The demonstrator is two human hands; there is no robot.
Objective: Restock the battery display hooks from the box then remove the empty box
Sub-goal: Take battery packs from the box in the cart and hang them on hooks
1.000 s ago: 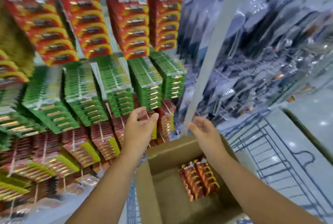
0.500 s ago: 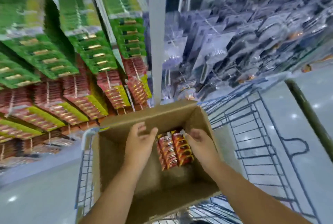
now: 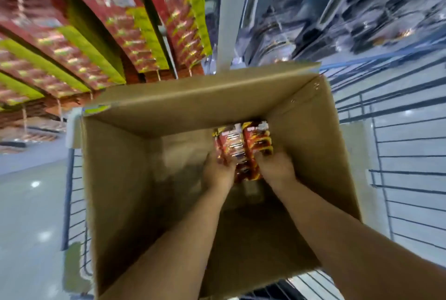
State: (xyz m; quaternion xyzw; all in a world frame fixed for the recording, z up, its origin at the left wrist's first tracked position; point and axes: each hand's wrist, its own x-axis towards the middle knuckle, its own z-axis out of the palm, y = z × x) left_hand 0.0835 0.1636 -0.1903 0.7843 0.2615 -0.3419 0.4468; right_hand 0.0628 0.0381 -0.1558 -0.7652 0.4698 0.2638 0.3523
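An open brown cardboard box (image 3: 125, 179) fills the middle of the view, standing in a wire cart. Deep inside, against its far right corner, lies a stack of red and yellow battery packs (image 3: 243, 145). My left hand (image 3: 217, 174) presses against the stack's left side and my right hand (image 3: 275, 169) against its right side, fingers curled around the packs. Both forearms reach down into the box. Above the box at the upper left, the display hooks (image 3: 135, 34) carry rows of red and yellow-green battery packs, blurred.
The wire cart (image 3: 395, 154) surrounds the box, its bars showing right and left. A white upright post (image 3: 229, 10) stands behind the box. Dark packaged goods (image 3: 337, 10) hang at the upper right. Glossy pale floor (image 3: 31, 215) lies on the left.
My head has tipped down, so the box now fills the view. Both hands went from the box's rim down to its bottom and closed on the stack of battery packs.
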